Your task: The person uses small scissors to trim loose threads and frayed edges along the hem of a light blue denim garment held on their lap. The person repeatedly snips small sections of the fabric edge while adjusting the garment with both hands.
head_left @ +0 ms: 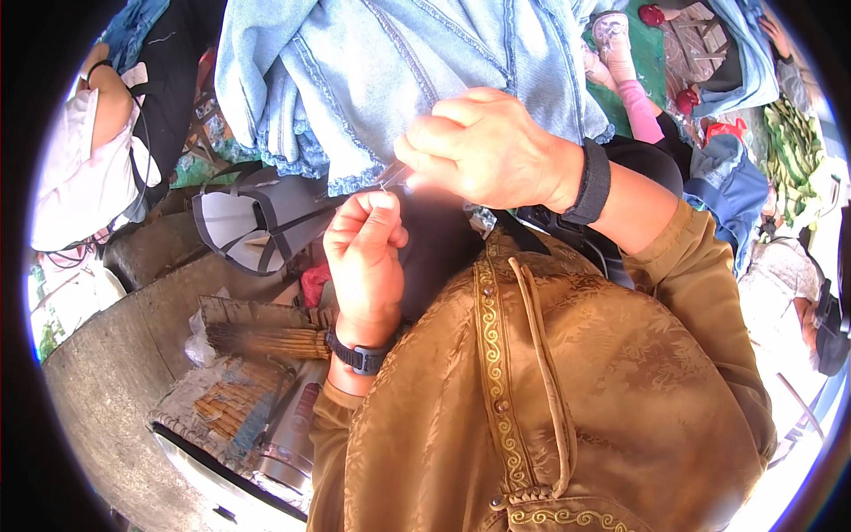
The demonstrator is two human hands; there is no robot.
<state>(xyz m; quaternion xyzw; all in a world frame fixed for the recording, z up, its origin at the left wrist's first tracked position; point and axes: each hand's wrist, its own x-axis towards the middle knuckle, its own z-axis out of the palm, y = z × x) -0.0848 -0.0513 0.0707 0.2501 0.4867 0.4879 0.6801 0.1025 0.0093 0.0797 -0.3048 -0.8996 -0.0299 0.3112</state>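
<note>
Pinching frayed hem of light blue denim garment (381, 80): right hand (483, 146), fingers curled shut on thin small tool, kind unclear. Left hand (365, 257) fisted just below, thumb and forefinger closed, contents unclear. Garment hangs above lap, grey bag (244, 222) beside.

No packages, labels, signs, screens.

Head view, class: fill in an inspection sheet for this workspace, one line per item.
Surface: grey concrete ledge, lower left.
Job's things: light blue denim garment; a thin shiny tool between the hands, too blurred to name.
Clutter: bundle of sticks, grey bag with straps.
Grippers: left hand fisted under the hem; right hand pinching at it.
Cables: nothing seen.
Surroundings: another person's arm, upper left.
</note>
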